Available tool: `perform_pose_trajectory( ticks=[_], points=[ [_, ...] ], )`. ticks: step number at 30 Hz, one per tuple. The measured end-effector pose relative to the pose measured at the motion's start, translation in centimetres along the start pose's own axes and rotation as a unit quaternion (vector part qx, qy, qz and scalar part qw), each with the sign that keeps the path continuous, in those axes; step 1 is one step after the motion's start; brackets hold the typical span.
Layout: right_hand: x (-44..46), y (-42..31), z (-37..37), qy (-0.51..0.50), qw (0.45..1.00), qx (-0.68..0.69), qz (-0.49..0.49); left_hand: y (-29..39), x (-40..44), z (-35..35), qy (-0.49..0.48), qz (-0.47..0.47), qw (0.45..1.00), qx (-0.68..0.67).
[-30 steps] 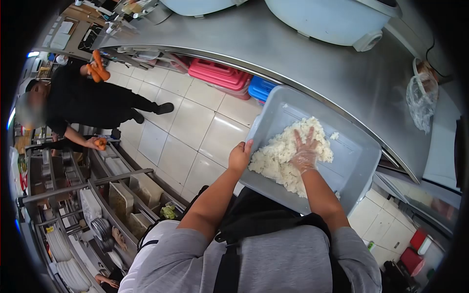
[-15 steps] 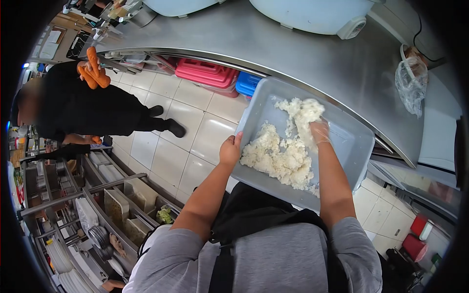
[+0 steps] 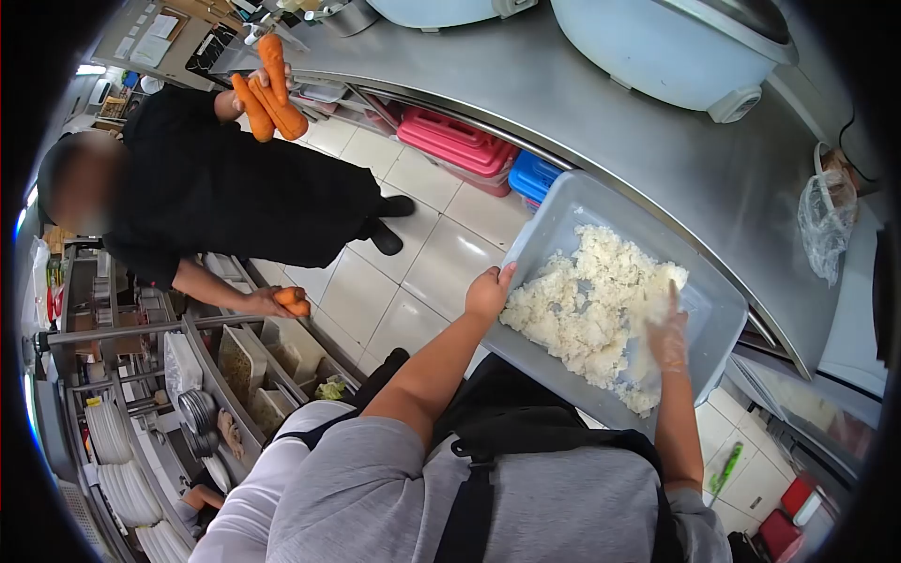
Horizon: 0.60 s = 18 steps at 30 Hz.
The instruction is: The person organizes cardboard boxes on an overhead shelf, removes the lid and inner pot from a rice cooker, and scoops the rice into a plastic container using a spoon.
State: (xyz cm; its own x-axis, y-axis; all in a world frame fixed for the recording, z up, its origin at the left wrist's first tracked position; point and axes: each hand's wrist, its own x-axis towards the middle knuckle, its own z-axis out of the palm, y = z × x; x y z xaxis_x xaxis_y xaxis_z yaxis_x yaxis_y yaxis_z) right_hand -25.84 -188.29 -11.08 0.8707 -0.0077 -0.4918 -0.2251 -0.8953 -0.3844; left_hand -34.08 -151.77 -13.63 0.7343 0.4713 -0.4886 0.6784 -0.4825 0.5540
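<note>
A grey plastic tub (image 3: 718, 324) is tilted against the front edge of the steel counter, with clumps of cooked white rice (image 3: 582, 319) spread over its bottom. My left hand (image 3: 488, 293) grips the tub's left rim, thumb over the edge. Inside the tub, my right hand (image 3: 668, 340) wears a clear plastic glove and touches the right side of the rice. Motion smears its fingers, so their closure is unclear.
Across the tiled floor (image 3: 441, 249), a person in black (image 3: 253, 192) holds several carrots (image 3: 267, 98). Large rice cookers (image 3: 657, 61) stand on the steel counter (image 3: 488, 66). Below it sit pink (image 3: 460, 141) and blue lidded boxes (image 3: 535, 178). Food containers (image 3: 244, 361) line the left side.
My right hand has come down from the upper part of the tub, and the rice is spread farther right. The view has shifted; the person with carrots appears closer.
</note>
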Motion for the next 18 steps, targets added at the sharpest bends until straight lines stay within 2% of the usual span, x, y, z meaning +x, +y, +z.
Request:
perform_pose_trajectory(
  ticks=[1,3,5,6,8,10,13,16,18],
  points=[
    [-1.6,-0.6,0.6,0.0,0.997,0.039,-0.065,-0.1,0.0,0.1,0.009,0.003,1.0,-0.003],
    [-5.9,-5.1,1.1,-0.056,0.988,-0.078,-0.12,-0.1,0.0,0.3,0.019,0.011,1.0,-0.01],
    [-8.9,-7.0,3.5,-0.102,0.95,-0.249,-0.156,-0.4,0.3,0.5,0.031,0.025,0.999,0.006],
    [-8.8,-5.0,7.4,-0.091,0.937,-0.268,-0.203,-0.7,0.5,0.7,0.035,0.034,0.999,0.014],
    [-6.7,-1.6,12.0,0.007,0.908,-0.348,-0.232,-1.8,1.3,1.5,0.043,0.038,0.998,0.024],
    [-5.6,-3.0,8.7,-0.084,0.92,-0.34,-0.175,-1.5,1.3,1.4,0.045,0.05,0.998,0.006],
    [-2.7,-1.0,8.0,0.006,0.943,-0.319,-0.091,-0.8,0.7,0.7,0.038,0.049,0.998,0.006],
    [1.8,2.5,7.0,0.086,0.935,-0.31,-0.149,-0.3,0.8,0.6,0.041,0.063,0.997,0.01],
    [5.8,6.3,8.1,0.064,0.886,-0.44,-0.131,-0.8,1.1,0.9,0.048,0.075,0.996,0.01]
  ],
)
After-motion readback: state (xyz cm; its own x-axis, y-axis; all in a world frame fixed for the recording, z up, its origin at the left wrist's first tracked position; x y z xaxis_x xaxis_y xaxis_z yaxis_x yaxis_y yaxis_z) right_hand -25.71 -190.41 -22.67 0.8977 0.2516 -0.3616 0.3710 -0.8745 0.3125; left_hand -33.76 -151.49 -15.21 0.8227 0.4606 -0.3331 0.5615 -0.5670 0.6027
